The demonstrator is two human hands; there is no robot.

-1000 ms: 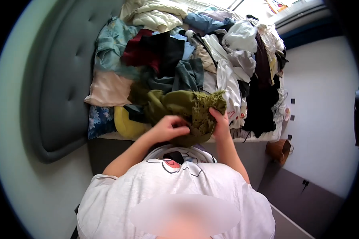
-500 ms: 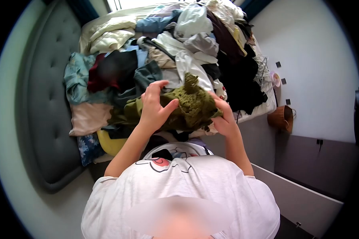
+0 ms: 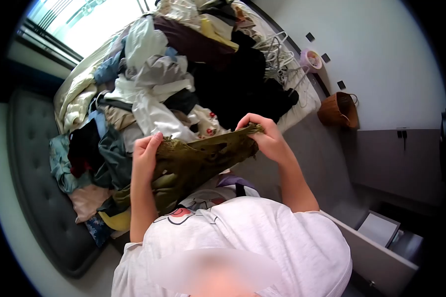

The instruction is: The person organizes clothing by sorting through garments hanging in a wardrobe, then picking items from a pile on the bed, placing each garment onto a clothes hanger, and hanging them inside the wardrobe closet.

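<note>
An olive-green garment (image 3: pixel 193 161) is stretched between both my hands, in front of my chest. My left hand (image 3: pixel 146 151) grips its left end and my right hand (image 3: pixel 263 136) pinches its upper right edge. The rest of the garment hangs down against my white printed T-shirt (image 3: pixel 242 232). Behind it a big heap of mixed clothes (image 3: pixel 158 84) covers the bed.
A grey padded headboard (image 3: pixel 32 183) runs along the left. White hangers (image 3: pixel 282 59) lie on the bed's far right edge. A brown wicker basket (image 3: pixel 337 110) stands on the floor by the white wall. A window (image 3: pixel 84 24) is at the top left.
I lifted the olive garment off the pile and pulled it out wide between my hands. The view swung to the right, and the bed now lies at a slant.
</note>
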